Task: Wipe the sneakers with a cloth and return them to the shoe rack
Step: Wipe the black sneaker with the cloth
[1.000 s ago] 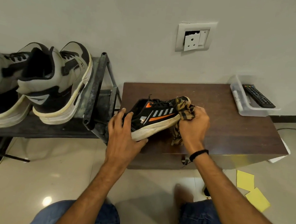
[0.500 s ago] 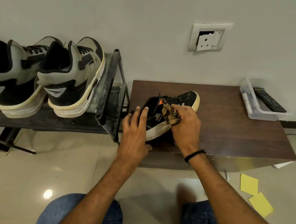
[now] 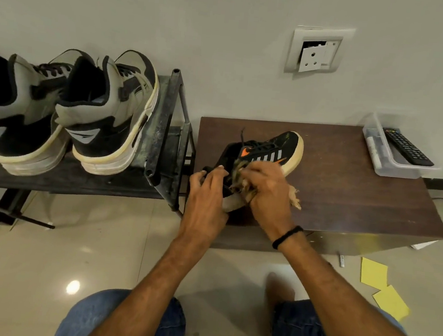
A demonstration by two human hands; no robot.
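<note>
Moved: the right hand (image 3: 269,194) and its cloth (image 3: 238,179) have slid back along the shoe. A second ago the cloth was bunched over the toe, half a second ago it was up on the laces, now it's down on the side near the heel, so the toe cap is bare again.
Black sneaker (image 3: 279,149): just one, black with an orange logo, white side stripes and a cream sole. It sits tilted on the low brown table (image 3: 362,199), toe pointing to the far right, not on the rack.
Left hand (image 3: 206,193): clamped on the heel end, fingers curled over the collar, pretty much steadying the shoe.
Right hand: fist wrapped around the cloth, pushing it against the sneaker's side. A frayed corner pokes out on the right. One black wristband (image 3: 287,236) on that wrist.
Hands together: close, nearly touching, both on the same shoe.
Shoe rack (image 3: 165,123): dark metal, just left of the table.
Grey sneakers: two in full view on the top shelf, heels toward the camera (image 3: 110,118) (image 3: 20,119), plus a sliver of a third at the left edge.
Clear tray (image 3: 395,169): one, at the table's far right corner, with one remote (image 3: 408,147) in it.
Sticky notes: two yellow ones on the floor (image 3: 373,272) (image 3: 392,303).
Wall socket (image 3: 318,52): one, above the table.
</note>
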